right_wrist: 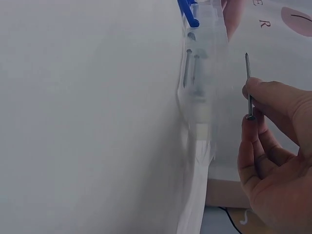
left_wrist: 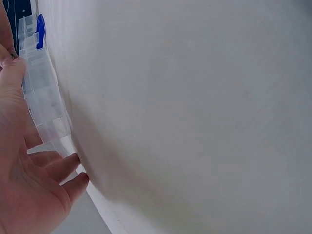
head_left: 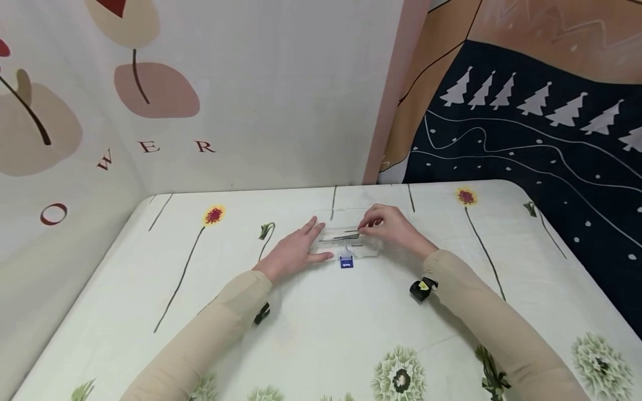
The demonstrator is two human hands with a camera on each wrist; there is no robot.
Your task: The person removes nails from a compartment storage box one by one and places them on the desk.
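A clear plastic box (head_left: 370, 253) with a blue latch (head_left: 346, 262) lies on the table, several thin dark nails (head_left: 341, 238) inside it. My right hand (head_left: 393, 228) is over the box's right side. It pinches a nail (right_wrist: 247, 66) between thumb and fingertips; in the right wrist view the nail's point is up and its head rests by a fingertip. My left hand (head_left: 293, 248) lies at the box's left end, fingers spread and fairly straight, the thumb by the front edge. In the left wrist view the thumb of that hand (left_wrist: 39, 190) reaches along the box's side.
A white cloth printed with flowers (head_left: 214, 215) covers the table. Behind stands a pale printed curtain (head_left: 281, 111), and at the right a dark cloth with white trees (head_left: 501, 139). Black wrist devices (head_left: 422, 289) hang under both sleeves.
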